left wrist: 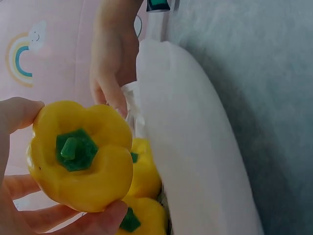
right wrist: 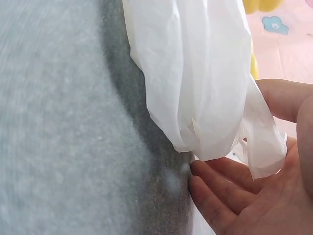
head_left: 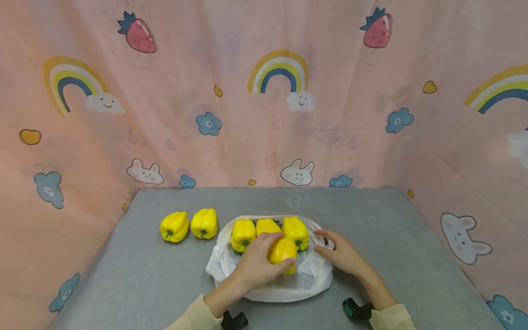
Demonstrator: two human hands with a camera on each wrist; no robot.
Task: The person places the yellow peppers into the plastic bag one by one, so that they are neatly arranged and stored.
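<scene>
My left hand (head_left: 257, 261) grips a yellow bell pepper (left wrist: 80, 156) between thumb and spread fingers, its green stem facing the left wrist camera. The pepper is held over the white plastic bag (right wrist: 200, 83), which lies with a wide mouth on the table. Inside the bag sit a left pepper (head_left: 243, 234), a middle pepper (head_left: 267, 226) and a right pepper (head_left: 295, 230). At the bag's right rim is my right hand (head_left: 342, 252), thumb and fingers apart and loosely bent. A strip of the bag (right wrist: 264, 147) hangs between them; part of the thumb is hidden.
Two more yellow peppers, one at the far left (head_left: 174, 227) and one beside it (head_left: 204, 223), stand on the grey table (head_left: 136, 275) left of the bag. A pink printed curtain (head_left: 231, 151) encloses the table at the back and sides.
</scene>
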